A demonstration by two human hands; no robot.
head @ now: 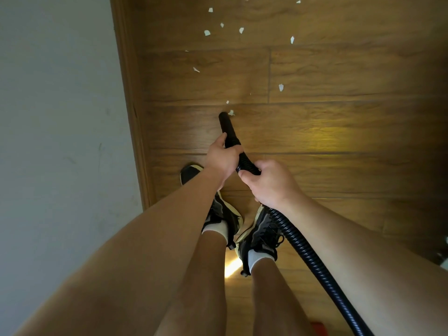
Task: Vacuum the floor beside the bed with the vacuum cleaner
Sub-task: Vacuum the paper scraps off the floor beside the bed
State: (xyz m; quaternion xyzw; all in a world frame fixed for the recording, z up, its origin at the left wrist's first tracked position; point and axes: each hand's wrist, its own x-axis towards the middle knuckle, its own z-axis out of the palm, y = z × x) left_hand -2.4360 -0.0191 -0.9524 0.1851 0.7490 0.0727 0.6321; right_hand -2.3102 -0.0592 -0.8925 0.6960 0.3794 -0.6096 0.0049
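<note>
A black vacuum hose runs from the lower right up to a smooth black nozzle whose tip touches the wooden floor. My left hand grips the nozzle just behind its tip. My right hand grips the ribbed hose right behind the left. A white paper scrap lies at the nozzle's mouth. Several more white scraps are scattered farther ahead on the floor.
A pale wall with a wooden baseboard runs along the left. My two feet in black shoes stand under my arms. A small red object shows at the bottom edge. The bed is not in view.
</note>
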